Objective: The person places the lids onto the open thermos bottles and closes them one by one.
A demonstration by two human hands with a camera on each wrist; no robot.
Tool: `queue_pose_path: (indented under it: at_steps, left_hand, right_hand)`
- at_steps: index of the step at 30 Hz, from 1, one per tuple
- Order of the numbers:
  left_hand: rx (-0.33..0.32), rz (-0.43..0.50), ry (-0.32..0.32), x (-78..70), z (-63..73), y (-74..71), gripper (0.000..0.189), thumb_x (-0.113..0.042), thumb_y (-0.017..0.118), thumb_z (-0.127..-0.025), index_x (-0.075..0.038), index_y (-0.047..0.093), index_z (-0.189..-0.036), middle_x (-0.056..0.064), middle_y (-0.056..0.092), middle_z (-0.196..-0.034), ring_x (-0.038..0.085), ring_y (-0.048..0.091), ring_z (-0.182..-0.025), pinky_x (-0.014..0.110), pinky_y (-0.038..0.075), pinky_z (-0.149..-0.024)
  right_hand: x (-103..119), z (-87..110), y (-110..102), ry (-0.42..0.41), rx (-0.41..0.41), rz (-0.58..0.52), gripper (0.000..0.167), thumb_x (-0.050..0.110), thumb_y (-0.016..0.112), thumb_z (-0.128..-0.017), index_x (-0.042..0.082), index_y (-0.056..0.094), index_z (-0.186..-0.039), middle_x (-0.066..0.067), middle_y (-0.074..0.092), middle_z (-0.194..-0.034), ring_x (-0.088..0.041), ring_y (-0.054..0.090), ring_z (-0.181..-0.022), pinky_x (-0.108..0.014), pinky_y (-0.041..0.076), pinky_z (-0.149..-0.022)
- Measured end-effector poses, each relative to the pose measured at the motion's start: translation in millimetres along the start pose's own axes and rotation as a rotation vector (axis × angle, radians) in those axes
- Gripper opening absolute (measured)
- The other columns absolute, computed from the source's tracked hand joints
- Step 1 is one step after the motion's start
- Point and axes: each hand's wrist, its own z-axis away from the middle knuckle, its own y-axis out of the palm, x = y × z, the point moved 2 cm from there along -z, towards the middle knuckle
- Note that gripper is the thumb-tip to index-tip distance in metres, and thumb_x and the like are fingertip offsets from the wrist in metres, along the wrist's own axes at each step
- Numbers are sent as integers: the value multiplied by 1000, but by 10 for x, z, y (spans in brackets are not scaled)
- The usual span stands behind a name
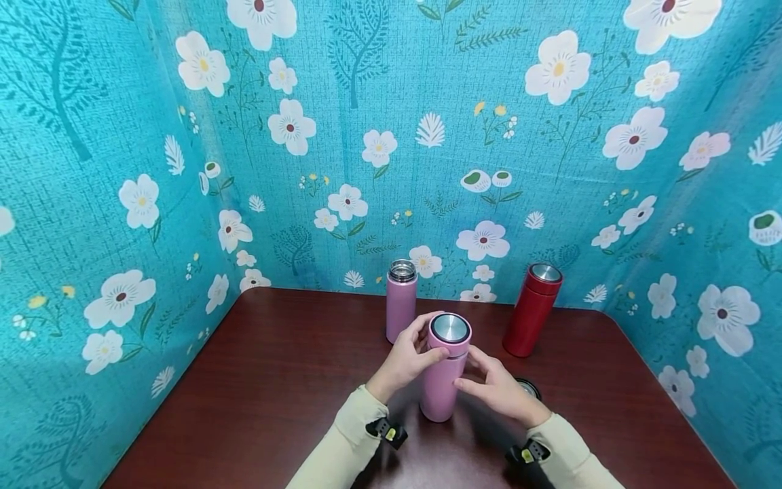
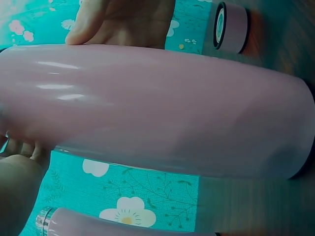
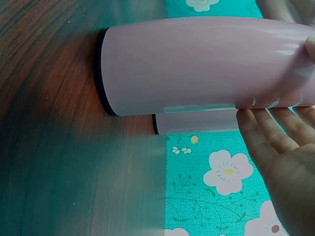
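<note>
A pink thermos bottle [image 1: 441, 387] with a steel-topped lid [image 1: 451, 329] stands on the table between both hands. My left hand [image 1: 404, 361] grips it near the top, thumb across the lid's front and fingers round the far side. Lower on the body, my right hand [image 1: 502, 392] holds the bottle from the right, thumb in front and fingers behind. In the right wrist view, the fingertips [image 3: 244, 114] touch the bottle's side. Behind the left hand stands a second pink thermos bottle [image 1: 400, 309], its steel mouth uncovered.
A red thermos bottle [image 1: 531, 316] with its lid on stands at the back right. A loose pink lid [image 2: 235, 28] lies on the dark wooden table [image 1: 275, 380], partly hidden behind the right hand in the head view. Blue flowered cloth [image 1: 391, 170] hangs around the table.
</note>
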Motion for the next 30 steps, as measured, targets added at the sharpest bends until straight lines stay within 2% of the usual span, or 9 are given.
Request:
queue_pose_path:
  at_steps: [5,10,16,22,28,30]
  left_hand:
    - [-17,20,-30,7,-8,7,76,-26,73,-84,8,32,-139,21,49,-130,23,49,-120,36,36,-103]
    - [-44,22,-73,28,-11,17,68,-18,75,-82,5,36,-133,17,51,-126,18,51,-116,36,37,-102]
    - [-22,30,-43,36,-3,-1,66,-25,72,-85,6,38,-133,22,51,-126,17,51,-115,40,36,-103]
    - [24,29,-16,50,18,-27,68,-31,66,-89,5,37,-138,24,49,-130,18,48,-119,35,37,-102]
    - [-7,0,-17,22,0,-23,76,-30,72,-85,6,33,-140,21,50,-127,20,50,-116,41,39,-99]
    - [-30,-27,-11,95,-22,-23,75,-30,74,-82,1,36,-139,16,53,-125,19,52,-111,40,43,-96]
  right_hand:
    - [-17,-8,-7,2,3,2,63,9,66,-88,8,35,-143,-11,51,-135,-17,53,-117,-46,46,-92]
    - [-6,-9,-6,5,4,2,64,9,66,-88,8,35,-143,-12,50,-135,-17,53,-117,-50,45,-92]
    - [-13,-13,-8,11,5,2,63,10,66,-88,9,36,-143,-11,51,-134,-25,53,-117,-50,45,-92]
    - [-24,-9,-6,27,4,2,63,11,67,-88,9,36,-143,-11,52,-133,-28,53,-117,-49,45,-92]
    - [-7,-12,-2,10,6,1,63,9,66,-88,8,36,-143,-12,52,-133,-22,53,-117,-49,45,-92]
    - [-16,-15,-1,-7,6,-3,63,8,66,-87,7,36,-143,-12,52,-133,-17,54,-116,-51,44,-92]
